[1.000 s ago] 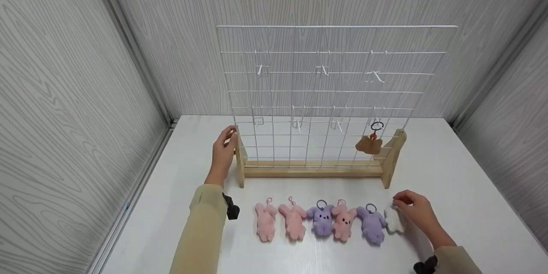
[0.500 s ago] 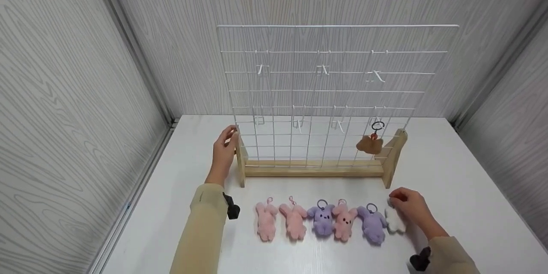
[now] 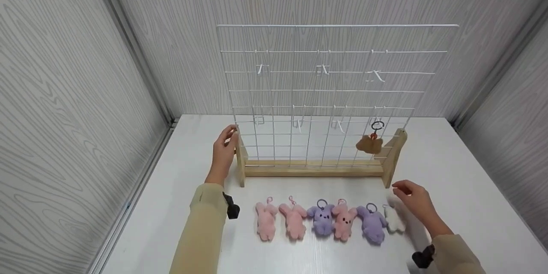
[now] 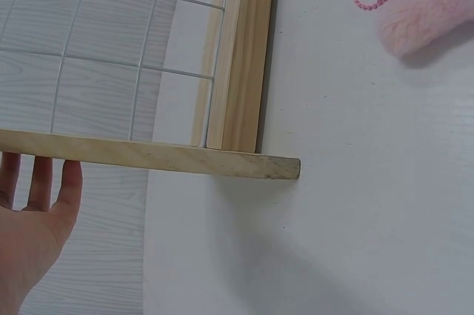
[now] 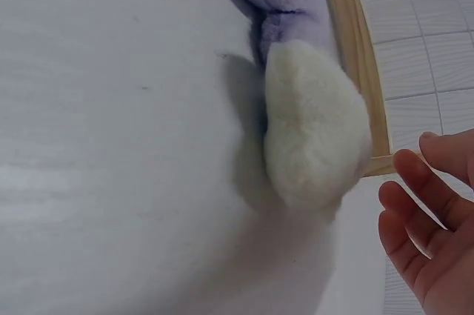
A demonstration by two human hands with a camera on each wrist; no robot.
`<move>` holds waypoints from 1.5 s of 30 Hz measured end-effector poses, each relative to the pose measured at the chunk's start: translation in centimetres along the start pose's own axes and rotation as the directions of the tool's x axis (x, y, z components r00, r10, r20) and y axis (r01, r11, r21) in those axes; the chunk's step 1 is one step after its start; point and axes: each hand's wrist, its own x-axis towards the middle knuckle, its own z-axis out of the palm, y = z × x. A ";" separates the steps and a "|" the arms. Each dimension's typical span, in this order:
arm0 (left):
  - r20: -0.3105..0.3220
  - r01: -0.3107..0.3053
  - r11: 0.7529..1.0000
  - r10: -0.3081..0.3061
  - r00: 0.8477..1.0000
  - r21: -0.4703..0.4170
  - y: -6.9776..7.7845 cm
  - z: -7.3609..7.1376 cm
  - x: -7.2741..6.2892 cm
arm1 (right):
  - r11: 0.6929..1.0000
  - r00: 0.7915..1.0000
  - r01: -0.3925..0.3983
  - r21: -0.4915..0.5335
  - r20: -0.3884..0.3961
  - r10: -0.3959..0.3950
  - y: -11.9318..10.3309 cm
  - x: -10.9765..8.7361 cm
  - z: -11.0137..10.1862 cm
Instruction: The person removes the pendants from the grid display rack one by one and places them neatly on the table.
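My left hand (image 3: 222, 150) rests its fingertips on the outer side of the left wooden post (image 3: 240, 158) of a white wire grid rack; in the left wrist view, fairly straight fingers (image 4: 68, 189) touch that post. On the right, my right hand (image 3: 416, 203) hovers just above and beside a white plush keychain (image 3: 394, 220), apart from it. Nothing shows between its loosely bent fingers (image 5: 415, 237) in the right wrist view. The white plush lies beside a purple plush keychain (image 3: 373, 227), its ring at the top.
More plush keychains lie in a row: a pink one (image 3: 266, 222), another pink one (image 3: 294, 222), a purple one (image 3: 322, 221) and a pink one (image 3: 343, 223). A brown plush keychain (image 3: 370, 144) hangs on a lower right hook. Several white hooks (image 3: 324, 69) project from the grid.
My right hand was at the top of the white plush; it has lifted slightly away from it, toward the rack. My left hand has stayed at the post.
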 end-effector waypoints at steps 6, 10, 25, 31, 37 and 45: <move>-0.001 0.000 1.000 0.000 1.000 -0.002 -0.5 -0.1 0.3 | 0.999 0.994 0.046 0.010 -0.101 -0.045 -0.9 0.1 -0.6; -0.013 0.003 1.000 -0.003 1.000 -0.001 -1.9 -0.2 1.1 | 0.997 0.988 0.063 0.037 -0.144 -0.057 -1.7 0.3 -0.8; -0.038 -0.022 0.999 0.023 0.999 0.037 -2.9 -0.1 1.5 | 0.993 0.980 0.108 0.047 -0.175 -0.099 -3.7 0.8 -1.8; -0.042 -0.012 0.999 0.014 0.999 0.039 -2.9 -0.1 1.4 | 0.988 0.967 0.146 0.044 -0.216 -0.133 -4.7 1.1 -2.8; -0.054 -0.003 0.999 0.005 0.999 0.038 -2.9 0.0 1.5 | 0.985 0.960 0.163 0.054 -0.239 -0.145 -6.1 1.6 -3.8; -0.055 0.007 1.000 -0.005 0.998 0.028 -2.9 0.0 1.6 | 0.974 0.940 0.211 0.077 -0.291 -0.181 -8.5 2.3 -4.8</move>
